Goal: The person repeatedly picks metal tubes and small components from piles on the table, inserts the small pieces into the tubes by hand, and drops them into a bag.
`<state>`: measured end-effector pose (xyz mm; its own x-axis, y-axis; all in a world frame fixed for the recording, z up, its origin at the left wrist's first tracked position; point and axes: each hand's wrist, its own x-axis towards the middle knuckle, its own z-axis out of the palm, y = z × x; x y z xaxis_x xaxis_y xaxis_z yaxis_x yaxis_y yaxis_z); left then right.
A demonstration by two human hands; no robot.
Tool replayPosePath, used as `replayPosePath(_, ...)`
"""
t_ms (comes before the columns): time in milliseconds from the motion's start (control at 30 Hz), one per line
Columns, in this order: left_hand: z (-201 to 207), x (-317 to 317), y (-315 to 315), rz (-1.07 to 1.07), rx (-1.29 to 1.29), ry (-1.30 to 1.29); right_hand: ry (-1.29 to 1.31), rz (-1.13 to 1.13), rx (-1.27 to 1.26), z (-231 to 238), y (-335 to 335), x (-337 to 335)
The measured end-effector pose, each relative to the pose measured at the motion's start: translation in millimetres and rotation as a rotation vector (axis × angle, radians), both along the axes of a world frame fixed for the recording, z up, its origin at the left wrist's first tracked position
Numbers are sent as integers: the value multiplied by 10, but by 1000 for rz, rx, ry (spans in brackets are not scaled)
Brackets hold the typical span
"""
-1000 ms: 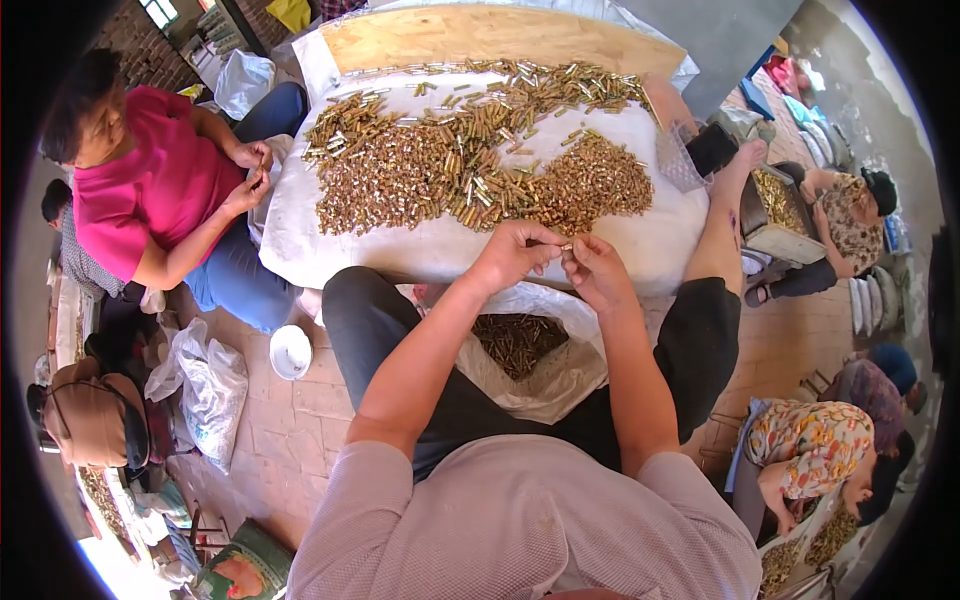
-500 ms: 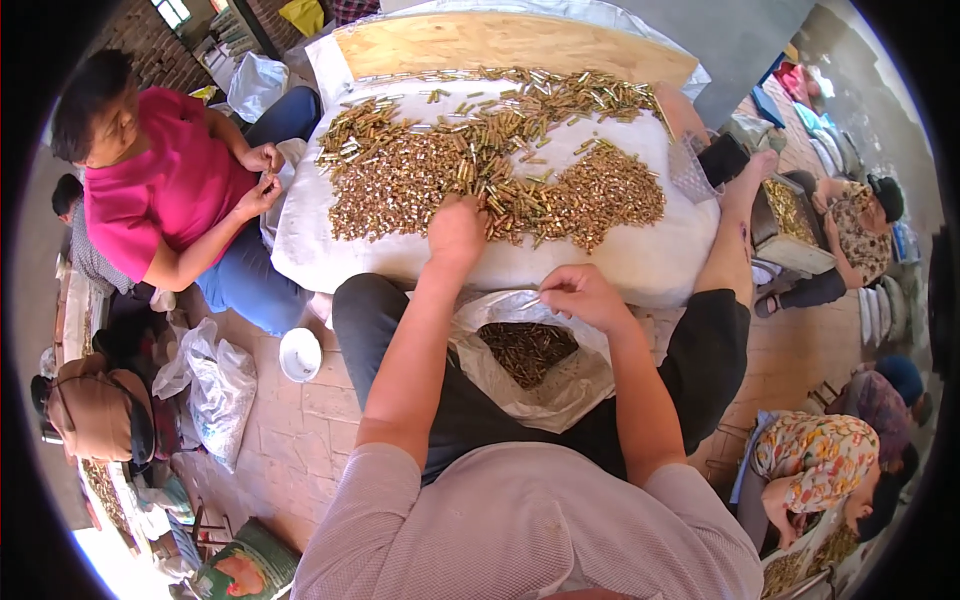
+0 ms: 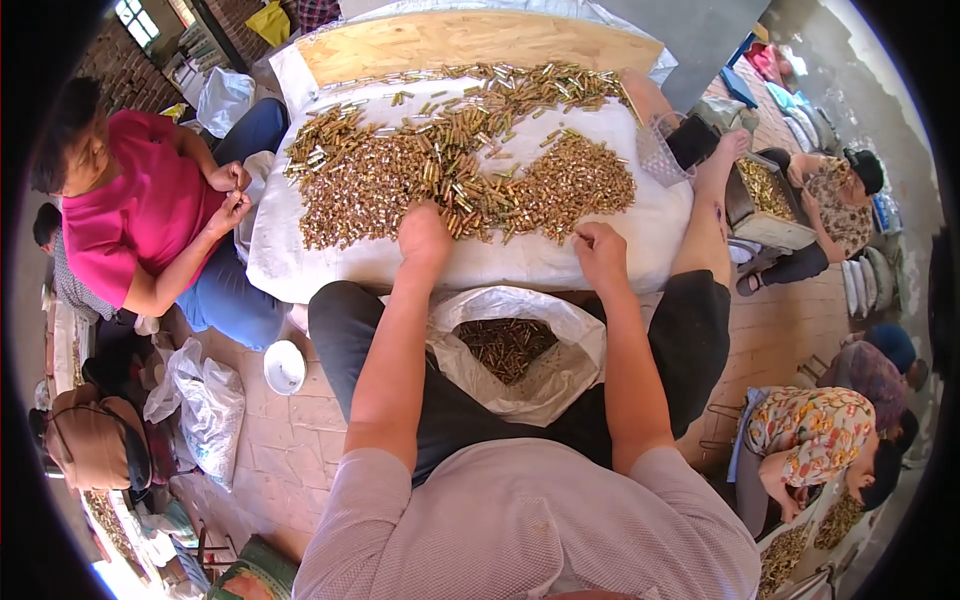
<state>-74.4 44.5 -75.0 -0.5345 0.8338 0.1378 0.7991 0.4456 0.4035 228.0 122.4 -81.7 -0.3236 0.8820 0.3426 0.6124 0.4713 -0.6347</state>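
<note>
My left hand (image 3: 425,236) rests at the near edge of a heap of slim brass-coloured tubes (image 3: 462,185). Its fingers curl away from view, so what they hold is hidden. My right hand (image 3: 602,250) has thumb and forefinger pinched together at the near edge of a mound of small shiny brass-coloured pieces (image 3: 580,185); anything in the pinch is too small to name. A second mound of small pieces (image 3: 355,195) lies left of my left hand. Between my knees, below both hands, an open white sack (image 3: 575,350) holds many dark brass-coloured tubes (image 3: 505,348).
A white cloth (image 3: 290,260) covers the work surface, with a wooden board (image 3: 480,45) along its far side. A person in a pink shirt (image 3: 150,205) sits at the left. A white bowl (image 3: 285,367) and a plastic bag (image 3: 205,405) are on the floor. Other people work at the right.
My right hand has moved from above the sack, where it held a thin tube, forward to the right mound; the tube no longer shows. My left hand stays by the heap. The view has shifted slightly.
</note>
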Motion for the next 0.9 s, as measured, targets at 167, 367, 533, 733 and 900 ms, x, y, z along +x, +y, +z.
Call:
replayPosePath(167, 10, -9, -25, -146, 303, -363, -100, -85, 20, 47, 41, -76)
replayPosePath(367, 187, 287, -55, -267, 264, -1011, -127, -55, 56, 36, 66, -81)
replayPosePath(533, 311, 474, -127, -435, 257, -1156, 394, 14, -293, 94, -20, -118)
replayPosePath(733, 427, 645, -179, -502, 167, -1232, 969, 257, -795, 292, -240, -266)
replayPosePath(900, 472, 740, -202, -544, 166, -1239, 1061, 335, -933, 332, -342, -338)
